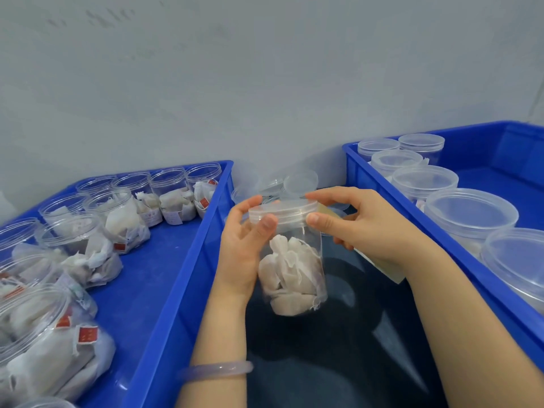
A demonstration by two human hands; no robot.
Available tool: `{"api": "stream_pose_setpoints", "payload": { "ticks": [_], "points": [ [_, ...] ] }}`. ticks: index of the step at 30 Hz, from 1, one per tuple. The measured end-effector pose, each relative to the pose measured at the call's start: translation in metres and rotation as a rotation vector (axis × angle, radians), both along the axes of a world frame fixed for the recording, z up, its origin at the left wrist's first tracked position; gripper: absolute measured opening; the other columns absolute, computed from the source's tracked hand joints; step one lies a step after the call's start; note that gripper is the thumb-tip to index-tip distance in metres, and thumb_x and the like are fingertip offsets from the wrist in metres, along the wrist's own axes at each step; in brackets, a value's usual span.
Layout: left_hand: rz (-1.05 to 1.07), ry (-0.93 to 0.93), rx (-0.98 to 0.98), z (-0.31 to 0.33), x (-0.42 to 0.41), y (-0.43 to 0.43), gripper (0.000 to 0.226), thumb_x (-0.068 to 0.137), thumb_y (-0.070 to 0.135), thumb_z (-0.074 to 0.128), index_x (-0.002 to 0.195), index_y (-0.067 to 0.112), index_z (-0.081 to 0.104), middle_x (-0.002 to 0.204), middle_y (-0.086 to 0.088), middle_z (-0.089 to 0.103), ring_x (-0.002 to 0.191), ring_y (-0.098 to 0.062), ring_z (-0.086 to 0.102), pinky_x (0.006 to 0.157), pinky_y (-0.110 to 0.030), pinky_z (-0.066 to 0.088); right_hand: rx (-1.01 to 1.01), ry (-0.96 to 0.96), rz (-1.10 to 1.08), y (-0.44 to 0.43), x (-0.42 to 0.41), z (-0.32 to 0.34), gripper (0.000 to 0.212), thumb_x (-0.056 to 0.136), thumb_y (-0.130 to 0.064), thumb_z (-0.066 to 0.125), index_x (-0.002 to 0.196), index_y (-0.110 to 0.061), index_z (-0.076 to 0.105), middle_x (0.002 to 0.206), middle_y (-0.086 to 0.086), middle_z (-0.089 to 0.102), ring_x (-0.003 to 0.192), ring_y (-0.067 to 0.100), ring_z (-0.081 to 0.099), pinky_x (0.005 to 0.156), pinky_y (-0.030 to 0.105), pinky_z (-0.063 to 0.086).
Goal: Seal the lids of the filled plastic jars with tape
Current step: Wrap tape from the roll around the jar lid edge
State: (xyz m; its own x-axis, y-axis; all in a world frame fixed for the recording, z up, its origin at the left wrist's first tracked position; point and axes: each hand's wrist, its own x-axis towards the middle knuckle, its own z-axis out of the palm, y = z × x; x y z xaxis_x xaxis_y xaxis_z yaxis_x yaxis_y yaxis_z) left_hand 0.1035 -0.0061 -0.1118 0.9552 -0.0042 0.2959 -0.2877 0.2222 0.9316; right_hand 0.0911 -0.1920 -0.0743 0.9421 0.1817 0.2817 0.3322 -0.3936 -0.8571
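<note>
Left thumb and right thumb both press on the ribbed skirt of the screw lid, with the fingertips curled over its far rim. So the left hand grips the clear plastic jar at the shoulder and the right hand pinches the lid. The jar is held upright in the air at frame centre, part-filled with white sachets. No tape is discernible on the seam; clear tape wouldn't show here, so I can't tell. Likely step: seat the lid or smooth tape over the lid-to-jar joint. To do it well, keep the left grip low and fixed, turn the jar rather than the hands, and bridge the seam evenly without wrinkles. A pale yellowish strip sits under the right wrist at 4 o'clock; tape or backing, unclear. Room is tight: the left blue crate rim is just beside the left hand at 9 o'clock, holding unlidded filled jars. The right blue crate rim is near the right forearm at 3 o'clock, holding lidded jars. Loose lids are stacked close at 12 o'clock. Open room is toward 6 o'clock, over the dark surface.
</note>
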Motion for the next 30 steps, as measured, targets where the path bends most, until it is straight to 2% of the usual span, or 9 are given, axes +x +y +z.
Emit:
{"api": "stream_pose_setpoints", "payload": {
  "ticks": [2, 4, 7, 10, 13, 17, 22, 27, 30],
  "points": [
    [-0.004, 0.016, 0.109, -0.001, 0.0, 0.0, 0.093, 0.04, 0.079, 0.075, 0.115, 0.029, 0.054, 0.117, 0.002, 0.064, 0.11, -0.015, 0.062, 0.097, -0.037, 0.049, -0.013, 0.0, -0.05, 0.003, 0.001, -0.002, 0.062, 0.058, -0.071, 0.063, 0.114, -0.043, 0.063, 0.12, -0.012, 0.057, 0.085, 0.001, 0.051, 0.087, 0.032, 0.048],
    [0.0, 0.037, 0.204, 0.0, -0.001, -0.002, 0.093, 0.042, 0.079, 0.073, 0.12, 0.034, 0.048, 0.118, 0.011, 0.062, 0.108, -0.003, 0.061, 0.085, -0.02, 0.052, -0.05, -0.019, -0.081, 0.007, 0.001, -0.002, 0.057, 0.065, -0.064, 0.065, 0.117, -0.041, 0.062, 0.125, -0.011, 0.054, 0.106, 0.003, 0.052, 0.098, 0.033, 0.044],
    [0.08, 0.055, 0.234, 0.0, 0.001, -0.006, 0.098, 0.042, 0.064, 0.079, 0.128, 0.029, 0.046, 0.114, 0.006, 0.064, 0.103, -0.01, 0.065, 0.076, -0.018, 0.053, -0.208, -0.025, -0.048, 0.009, -0.002, 0.003, 0.068, 0.073, -0.063, 0.062, 0.134, -0.034, 0.052, 0.139, -0.014, 0.047, 0.128, 0.0, 0.041, 0.1, 0.02, 0.036],
    [0.108, 0.054, 0.196, 0.001, 0.001, -0.004, 0.095, 0.041, 0.057, 0.077, 0.126, 0.023, 0.051, 0.109, 0.002, 0.067, 0.094, -0.011, 0.067, 0.074, -0.022, 0.053, -0.327, 0.057, 0.064, 0.005, -0.007, 0.011, 0.068, 0.082, -0.046, 0.065, 0.143, -0.034, 0.039, 0.135, -0.027, 0.046, 0.102, -0.008, 0.055, 0.08, 0.007, 0.041],
    [0.047, 0.078, 0.074, 0.004, -0.003, 0.002, 0.077, 0.045, 0.051, 0.077, 0.114, 0.021, 0.059, 0.107, -0.008, 0.069, 0.092, -0.022, 0.068, 0.066, -0.024, 0.052, -0.252, 0.085, 0.084, 0.002, -0.014, 0.017, 0.063, 0.08, -0.045, 0.066, 0.139, -0.037, 0.045, 0.118, -0.031, 0.054, 0.069, -0.005, 0.062, 0.068, 0.012, 0.049],
    [-0.101, 0.068, 0.007, 0.013, -0.008, 0.005, 0.09, 0.034, 0.058, 0.089, 0.109, 0.017, 0.062, 0.106, -0.012, 0.07, 0.095, -0.03, 0.068, 0.07, -0.035, 0.056, -0.169, 0.003, 0.031, -0.003, -0.019, 0.024, 0.047, 0.069, -0.048, 0.073, 0.114, -0.041, 0.064, 0.058, -0.038, 0.055, 0.057, -0.014, 0.054, 0.063, 0.011, 0.038],
    [-0.173, 0.059, 0.079, 0.022, -0.015, 0.004, 0.098, 0.033, 0.065, 0.086, 0.113, 0.016, 0.061, 0.118, -0.022, 0.063, 0.104, -0.039, 0.064, 0.072, -0.038, 0.055, -0.034, 0.039, 0.089, -0.008, -0.026, 0.027, 0.047, 0.044, -0.063, 0.069, 0.088, -0.048, 0.071, 0.091, -0.023, 0.069, 0.058, -0.002, 0.059, 0.052, 0.009, 0.044],
    [-0.191, 0.111, 0.088, 0.023, -0.016, 0.003, 0.101, 0.028, 0.064, 0.086, 0.111, 0.012, 0.06, 0.107, -0.019, 0.068, 0.092, -0.033, 0.069, 0.062, -0.033, 0.056, -0.018, 0.024, 0.014, -0.003, -0.022, 0.024, 0.045, 0.048, -0.065, 0.069, 0.085, -0.04, 0.073, 0.075, -0.023, 0.068, 0.059, -0.006, 0.058, 0.056, 0.01, 0.043],
    [-0.205, 0.138, 0.074, 0.018, -0.016, 0.007, 0.107, 0.029, 0.065, 0.086, 0.118, 0.012, 0.058, 0.12, -0.019, 0.064, 0.109, -0.036, 0.063, 0.091, -0.047, 0.052, -0.024, 0.011, -0.03, 0.002, -0.02, 0.023, 0.041, 0.049, -0.06, 0.075, 0.082, -0.036, 0.073, 0.063, -0.027, 0.062, 0.059, -0.009, 0.055, 0.068, 0.019, 0.04]
  ]
}}
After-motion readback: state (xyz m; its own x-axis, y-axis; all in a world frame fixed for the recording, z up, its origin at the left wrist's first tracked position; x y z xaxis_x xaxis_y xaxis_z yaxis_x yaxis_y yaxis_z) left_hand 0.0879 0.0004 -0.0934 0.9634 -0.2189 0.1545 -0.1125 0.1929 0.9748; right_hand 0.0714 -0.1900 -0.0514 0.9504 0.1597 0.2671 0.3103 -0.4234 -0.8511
